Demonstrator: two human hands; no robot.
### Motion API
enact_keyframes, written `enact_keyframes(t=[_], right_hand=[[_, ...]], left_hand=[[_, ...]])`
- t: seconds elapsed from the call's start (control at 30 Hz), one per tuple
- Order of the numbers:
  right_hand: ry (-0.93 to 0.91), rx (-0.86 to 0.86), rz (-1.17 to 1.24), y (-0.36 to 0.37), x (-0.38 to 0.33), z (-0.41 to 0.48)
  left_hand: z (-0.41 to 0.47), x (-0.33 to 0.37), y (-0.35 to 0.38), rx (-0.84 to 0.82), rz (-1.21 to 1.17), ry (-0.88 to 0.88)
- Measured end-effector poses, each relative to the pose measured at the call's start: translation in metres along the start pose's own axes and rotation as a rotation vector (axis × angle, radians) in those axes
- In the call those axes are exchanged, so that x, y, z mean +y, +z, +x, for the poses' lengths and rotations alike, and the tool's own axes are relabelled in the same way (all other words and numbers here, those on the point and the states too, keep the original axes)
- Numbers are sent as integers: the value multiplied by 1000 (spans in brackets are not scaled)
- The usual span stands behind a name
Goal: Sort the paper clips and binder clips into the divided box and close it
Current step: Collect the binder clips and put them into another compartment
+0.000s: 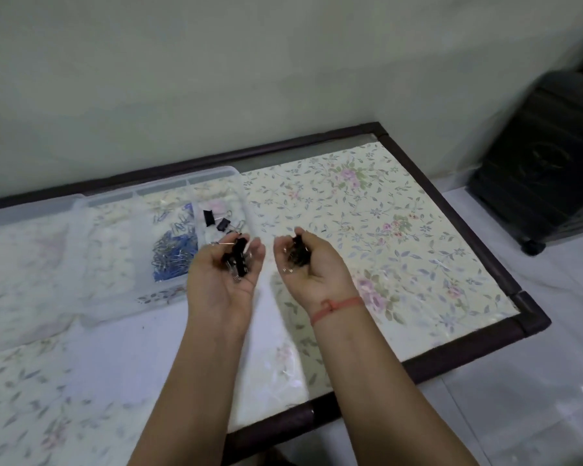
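Binder clips (pixel 238 260) heaped in both cupped palms, just right of the open clear box (pixel 142 237).

No writing can be read anywhere. The left hand (pixel 228 274) and right hand (pixel 308 264) are raised palm-up over the flowered desk (pixel 384 230), each grip loosely curled around black clips. At 10 o'clock from the left hand, blue paper clips (pixel 174 247) fill one compartment; two more black clips lie in the next. A dark bin (pixel 546 163) stands at 2 o'clock.

Two bare forearms are seen, no sleeves being worn. A thin red-orange thread band (pixel 337 306) — knotted at one side — is tied around the wrist of the right hand (pixel 312 264).
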State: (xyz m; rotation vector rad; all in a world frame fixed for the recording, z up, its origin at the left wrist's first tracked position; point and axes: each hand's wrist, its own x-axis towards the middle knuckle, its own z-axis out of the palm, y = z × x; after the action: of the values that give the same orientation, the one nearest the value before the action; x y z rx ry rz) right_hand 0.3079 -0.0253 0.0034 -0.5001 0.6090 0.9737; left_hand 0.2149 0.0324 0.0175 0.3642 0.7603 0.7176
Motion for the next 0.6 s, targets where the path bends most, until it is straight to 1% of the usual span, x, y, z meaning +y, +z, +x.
enact_keyframes(t=[0.03, 0.1, 0.13, 0.23, 0.27, 0.3, 0.37, 0.43, 0.5, 0.6], right_hand=[[-9, -26, -34, 14, 6, 6], [-68, -61, -196, 42, 19, 18], [-126, -62, -337, 54, 26, 24], [-246, -36, -896, 79, 42, 33], [-262, -35, -1042, 82, 45, 35], [-274, -37, -1134, 83, 46, 36], [-307, -60, -1158, 79, 48, 34], [-326, -66, -1022, 71, 50, 29], [-352, -24, -856, 57, 51, 24], [-393, 30, -732, 34, 57, 12]], left_hand=[[8, 9, 4, 25, 9, 49], [29, 23, 11, 72, 69, 117], [40, 29, 15, 95, 125, 122], [67, 38, 18, 112, 392, 55], [72, 40, 18, 103, 468, 31], [74, 41, 18, 95, 521, 17], [71, 43, 16, 75, 591, 24], [60, 45, 15, 97, 639, 62], [45, 46, 12, 161, 650, 122], [23, 44, -8, 198, 697, 269]])
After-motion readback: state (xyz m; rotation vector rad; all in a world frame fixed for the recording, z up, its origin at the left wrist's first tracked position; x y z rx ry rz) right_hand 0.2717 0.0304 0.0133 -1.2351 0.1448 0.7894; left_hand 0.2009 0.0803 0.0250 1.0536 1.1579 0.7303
